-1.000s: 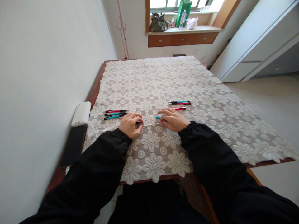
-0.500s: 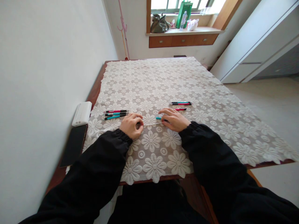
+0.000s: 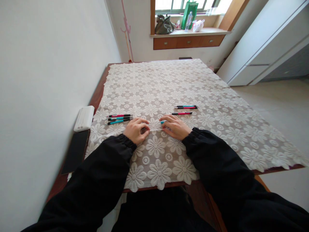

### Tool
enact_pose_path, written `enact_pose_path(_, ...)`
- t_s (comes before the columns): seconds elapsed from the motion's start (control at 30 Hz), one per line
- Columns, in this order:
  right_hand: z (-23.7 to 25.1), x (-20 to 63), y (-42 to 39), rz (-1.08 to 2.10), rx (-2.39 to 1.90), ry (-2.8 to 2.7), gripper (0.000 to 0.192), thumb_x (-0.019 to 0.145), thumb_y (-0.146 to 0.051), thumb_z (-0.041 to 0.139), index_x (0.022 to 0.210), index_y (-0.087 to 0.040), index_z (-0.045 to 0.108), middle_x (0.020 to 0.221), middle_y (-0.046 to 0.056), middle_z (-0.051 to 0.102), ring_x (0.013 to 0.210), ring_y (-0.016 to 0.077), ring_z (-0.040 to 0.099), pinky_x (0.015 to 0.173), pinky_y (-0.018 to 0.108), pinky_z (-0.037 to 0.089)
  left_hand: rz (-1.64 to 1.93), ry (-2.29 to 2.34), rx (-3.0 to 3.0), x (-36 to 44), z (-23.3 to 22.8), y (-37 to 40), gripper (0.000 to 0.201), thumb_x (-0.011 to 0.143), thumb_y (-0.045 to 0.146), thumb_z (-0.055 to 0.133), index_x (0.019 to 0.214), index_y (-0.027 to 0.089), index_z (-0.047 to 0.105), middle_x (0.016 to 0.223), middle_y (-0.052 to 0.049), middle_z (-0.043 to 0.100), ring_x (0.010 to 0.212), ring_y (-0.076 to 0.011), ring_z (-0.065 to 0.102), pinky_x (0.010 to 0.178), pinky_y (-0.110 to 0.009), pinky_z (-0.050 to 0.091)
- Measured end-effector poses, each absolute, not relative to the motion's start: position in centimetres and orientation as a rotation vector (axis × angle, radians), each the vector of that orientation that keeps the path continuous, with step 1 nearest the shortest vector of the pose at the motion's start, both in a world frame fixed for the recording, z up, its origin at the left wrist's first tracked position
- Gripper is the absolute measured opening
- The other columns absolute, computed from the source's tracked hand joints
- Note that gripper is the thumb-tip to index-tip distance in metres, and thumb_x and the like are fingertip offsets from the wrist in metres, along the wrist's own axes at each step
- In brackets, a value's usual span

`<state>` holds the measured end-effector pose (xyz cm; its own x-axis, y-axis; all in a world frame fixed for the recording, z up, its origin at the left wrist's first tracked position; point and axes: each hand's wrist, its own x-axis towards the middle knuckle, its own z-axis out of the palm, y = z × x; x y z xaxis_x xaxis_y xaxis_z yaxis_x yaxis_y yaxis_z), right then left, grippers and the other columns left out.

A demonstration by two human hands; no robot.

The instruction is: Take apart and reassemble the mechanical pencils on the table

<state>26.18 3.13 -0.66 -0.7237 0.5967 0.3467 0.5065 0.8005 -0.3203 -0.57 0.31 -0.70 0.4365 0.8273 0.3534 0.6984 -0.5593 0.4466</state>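
A thin white pen refill [image 3: 154, 129] lies near the table's front edge, pinched at one end by the person's left hand [image 3: 135, 130] and at the other by the right hand [image 3: 175, 126], which also covers a teal pen barrel [image 3: 162, 122]. The table [image 3: 96, 93] is dark wood under a white lace cloth [image 3: 169, 80] of daisy shapes. Three pens [image 3: 119, 118] lie toward the left edge, three more pens [image 3: 184, 109] right of centre. A white power bank [image 3: 84, 118] and black phone [image 3: 76, 149] rest along the left edge beside a plain white wall. No writing is legible.
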Motion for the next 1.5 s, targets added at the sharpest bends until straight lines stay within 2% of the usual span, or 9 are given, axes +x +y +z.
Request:
enact_pose_path(0.1, -0.6, 26.4, 3.2, 0.282, -0.842, -2.549, 0.007, 0.095, -0.024, 0.063, 0.096, -0.021, 0.069, 0.131, 0.010, 0.065, 0.127, 0.0300, 0.054, 0.106, 0.051, 0.046, 0.804, 1.344, 2.449, -0.5, -0.6, 0.2, 0.004, 0.083, 0.025, 0.070, 0.083, 0.024, 0.073, 0.112, -0.002, 0.074, 0.114, -0.0257, 0.061, 0.104, -0.047, 0.049)
enact_pose_path(0.27, -0.1, 27.8, 3.9, 0.271, -0.840, -2.557, 0.016, 0.092, -0.036, 0.070, 0.099, -0.022, 0.069, 0.135, 0.010, 0.063, 0.131, 0.0323, 0.052, 0.108, 0.054, 0.044, 0.827, 1.389, 2.417, -0.4, -0.1, -0.1, 0.005, 0.080, 0.022, 0.068, 0.084, 0.023, 0.071, 0.111, -0.004, 0.073, 0.112, -0.0256, 0.062, 0.103, -0.046, 0.049)
enact_pose_path(0.47, 0.2, 28.8, 4.3, 0.322, -0.809, -2.594, 0.009, 0.090, -0.029, 0.068, 0.094, -0.022, 0.069, 0.136, 0.011, 0.062, 0.133, 0.0325, 0.050, 0.109, 0.053, 0.044, 0.782, 1.420, 2.425, -0.4, 0.0, -0.1, 0.006, 0.075, 0.019, 0.067, 0.079, 0.023, 0.069, 0.112, -0.004, 0.073, 0.113, -0.0270, 0.061, 0.102, -0.047, 0.049)
enact_pose_path(0.93, -0.6, 27.2, 3.6, 0.326, -0.841, -2.568, 0.006, 0.091, -0.020, 0.066, 0.093, -0.022, 0.070, 0.131, 0.009, 0.065, 0.128, 0.0297, 0.054, 0.107, 0.052, 0.046, 0.779, 1.417, 2.411, -0.4, -0.2, 0.0, 0.003, 0.077, 0.022, 0.071, 0.078, 0.024, 0.072, 0.112, -0.004, 0.073, 0.115, -0.0272, 0.060, 0.104, -0.047, 0.049)
enact_pose_path(1.5, -0.3, 27.1, 3.3, 0.288, -0.855, -2.557, 0.008, 0.094, -0.022, 0.064, 0.091, -0.022, 0.071, 0.128, 0.008, 0.066, 0.126, 0.0297, 0.055, 0.105, 0.052, 0.047, 0.782, 1.399, 2.417, -0.5, -0.3, 0.2, 0.004, 0.079, 0.024, 0.071, 0.076, 0.024, 0.074, 0.111, -0.002, 0.075, 0.114, -0.0267, 0.061, 0.107, -0.048, 0.049)
